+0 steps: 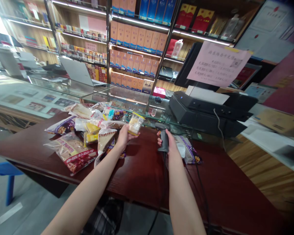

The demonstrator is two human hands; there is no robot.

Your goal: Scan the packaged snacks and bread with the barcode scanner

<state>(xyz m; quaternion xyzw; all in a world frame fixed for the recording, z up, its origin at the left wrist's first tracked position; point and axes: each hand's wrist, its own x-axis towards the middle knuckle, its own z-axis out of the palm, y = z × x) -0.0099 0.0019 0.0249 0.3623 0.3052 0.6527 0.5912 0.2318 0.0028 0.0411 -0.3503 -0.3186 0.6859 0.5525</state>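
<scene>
**Left hand:** your left hand [122,137] is raised above the counter, closed on a clear packet of cake [135,124], with the fingertips at the packet's lower edge.

**Right hand:** your right hand [171,145] is closed around the handle of a black corded scanner [164,140], and the scanner head sticks out above your fist.

**Packet:** it is held up in the air between your hands, nearer the left one, and isn't touching the counter.

**Scanner cord:** it [163,182] runs down from the handle and over the counter's near edge.

**Near left hand:** a heap of snack packets [74,143] lies on the counter, just beside your wrist.

**Near right hand:** a purple and white packet [188,151] lies on the counter, just beside your hand.

**Counter:** the dark red wooden counter [142,173] runs under both your arms.

**Behind:** a glass display case [127,99] stands past the counter, with a laptop [77,70] on top.

**Right side:** a black printer [205,112] sits by the case, below a pink paper notice [219,63].

**Back wall:** shelves [134,45] hold rows of boxed goods.

**Floor:** a blue stool [5,173] stands left of the counter.
</scene>
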